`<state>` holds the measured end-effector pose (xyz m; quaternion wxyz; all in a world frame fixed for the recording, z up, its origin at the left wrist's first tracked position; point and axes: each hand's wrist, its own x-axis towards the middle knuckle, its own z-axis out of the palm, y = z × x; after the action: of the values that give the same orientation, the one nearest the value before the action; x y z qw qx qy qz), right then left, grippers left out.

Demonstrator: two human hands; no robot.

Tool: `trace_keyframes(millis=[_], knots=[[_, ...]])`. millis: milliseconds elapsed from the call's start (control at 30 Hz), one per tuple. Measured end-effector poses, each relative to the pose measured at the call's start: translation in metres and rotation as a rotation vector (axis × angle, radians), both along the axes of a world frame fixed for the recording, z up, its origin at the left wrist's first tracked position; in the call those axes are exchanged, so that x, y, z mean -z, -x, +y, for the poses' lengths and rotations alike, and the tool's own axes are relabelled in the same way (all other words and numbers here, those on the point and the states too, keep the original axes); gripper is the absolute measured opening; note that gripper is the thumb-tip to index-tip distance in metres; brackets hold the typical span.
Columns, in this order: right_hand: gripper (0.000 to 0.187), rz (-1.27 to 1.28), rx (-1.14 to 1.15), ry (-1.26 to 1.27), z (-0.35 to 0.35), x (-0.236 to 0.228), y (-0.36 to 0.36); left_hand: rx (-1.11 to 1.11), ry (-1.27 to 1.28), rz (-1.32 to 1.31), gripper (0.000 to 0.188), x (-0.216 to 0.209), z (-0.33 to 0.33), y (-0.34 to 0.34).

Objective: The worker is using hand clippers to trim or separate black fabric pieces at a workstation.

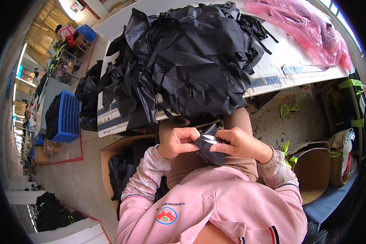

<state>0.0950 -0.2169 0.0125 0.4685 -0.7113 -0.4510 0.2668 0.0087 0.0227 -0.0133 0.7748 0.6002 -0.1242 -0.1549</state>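
Left hand (177, 143) pinched cloth (214, 157), at six o'clock from black pile (203, 61); right hand (243, 144) closed round snips (209, 139), over cloth; blue crate (70, 118) stood at hands' nine o'clock.

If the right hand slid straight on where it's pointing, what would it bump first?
Probably the small black fabric piece: the snips in the right hand point leftward at it. The left hand, pinching that fabric, comes just beyond. Depth is unclear; the snips may already touch it.
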Motion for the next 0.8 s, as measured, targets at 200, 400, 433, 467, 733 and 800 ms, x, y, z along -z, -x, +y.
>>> trace_keyframes(millis=[200, 400, 433, 467, 733, 800], knots=[[0.044, -0.132, -0.057, 0.018, -0.002, 0.002, -0.001, 0.184, 0.002, 0.130, 0.006, 0.003, 0.013, -0.010], [0.047, -0.201, -0.090, 0.032, -0.003, 0.006, 0.001, 0.361, 0.042, 0.207, 0.005, 0.002, 0.017, -0.017], [0.047, -0.195, -0.092, 0.028, -0.003, 0.006, 0.001, 0.382, 0.046, 0.205, 0.005, 0.003, 0.017, -0.018], [0.047, -0.195, -0.092, 0.028, -0.003, 0.005, 0.000, 0.382, 0.046, 0.205, 0.005, 0.004, 0.017, -0.018], [0.045, -0.197, -0.078, 0.055, -0.007, 0.011, 0.000, 0.323, 0.040, 0.212, 0.006, 0.007, 0.020, -0.016], [0.045, -0.185, -0.073, 0.051, -0.008, 0.007, 0.001, 0.316, 0.043, 0.213, 0.006, 0.009, 0.020, -0.016]])
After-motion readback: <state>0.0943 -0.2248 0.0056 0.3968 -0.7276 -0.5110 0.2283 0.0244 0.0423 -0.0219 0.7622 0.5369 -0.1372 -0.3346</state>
